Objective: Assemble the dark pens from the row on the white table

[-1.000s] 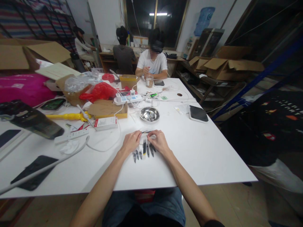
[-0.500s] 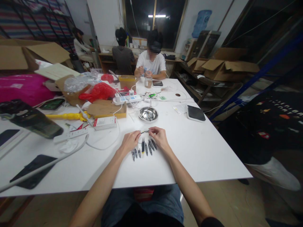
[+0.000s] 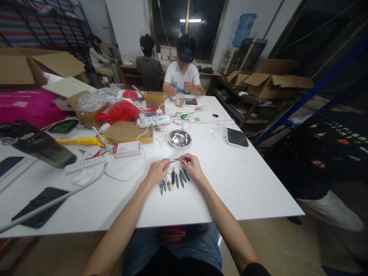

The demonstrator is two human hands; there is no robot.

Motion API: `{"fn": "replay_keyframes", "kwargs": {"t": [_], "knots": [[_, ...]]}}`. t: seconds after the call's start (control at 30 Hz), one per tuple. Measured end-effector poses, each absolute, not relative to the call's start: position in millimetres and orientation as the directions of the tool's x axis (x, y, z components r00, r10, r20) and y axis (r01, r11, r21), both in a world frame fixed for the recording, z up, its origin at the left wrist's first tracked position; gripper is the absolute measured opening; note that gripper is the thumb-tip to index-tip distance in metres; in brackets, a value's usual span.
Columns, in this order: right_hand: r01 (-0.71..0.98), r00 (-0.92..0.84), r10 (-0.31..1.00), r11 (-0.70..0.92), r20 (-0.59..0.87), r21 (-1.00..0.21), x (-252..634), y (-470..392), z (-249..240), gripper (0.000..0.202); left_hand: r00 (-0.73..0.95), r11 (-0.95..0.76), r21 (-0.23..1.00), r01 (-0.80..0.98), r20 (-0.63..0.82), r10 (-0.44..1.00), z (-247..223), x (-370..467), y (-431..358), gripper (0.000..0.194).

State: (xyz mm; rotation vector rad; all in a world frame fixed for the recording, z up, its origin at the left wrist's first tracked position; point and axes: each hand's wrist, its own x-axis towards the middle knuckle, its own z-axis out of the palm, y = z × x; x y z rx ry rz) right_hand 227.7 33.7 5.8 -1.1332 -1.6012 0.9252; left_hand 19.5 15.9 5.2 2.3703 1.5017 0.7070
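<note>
White tabletop (image 3: 247, 180) spreads before you, and on it, just on your side of the steel bowl (image 3: 179, 138), your left hand (image 3: 157, 171) and right hand (image 3: 192, 167) pinch one slim dark pen piece (image 3: 174, 160) between their fingertips. Directly below that piece lies a row of finished-looking pen parts (image 3: 174, 179). I judge the work well along, with more pieces seemingly waiting in the bowl.

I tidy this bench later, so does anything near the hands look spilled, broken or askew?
Nothing stands out: the small dark pen parts lie in a neat row on the white table, and both hands hold one thin piece.
</note>
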Motion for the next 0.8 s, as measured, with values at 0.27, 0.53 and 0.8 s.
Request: {"fn": "replay_keyframes", "kwargs": {"t": [0.27,0.53,0.8], "knots": [[0.195,-0.119,0.961,0.270,0.251,-0.943,222,30,5,0.016,0.350,-0.444,0.497,0.745,0.275,0.896,4,14,17,0.029],[0.188,-0.122,0.967,0.243,0.223,-0.952,222,30,-3,0.016,0.373,-0.454,0.478,0.752,0.258,0.891,5,13,16,0.029],[0.239,-0.189,0.950,0.291,0.249,-0.926,218,27,-5,0.014,0.421,-0.484,0.428,0.763,0.239,0.875,10,14,12,0.027]]}}
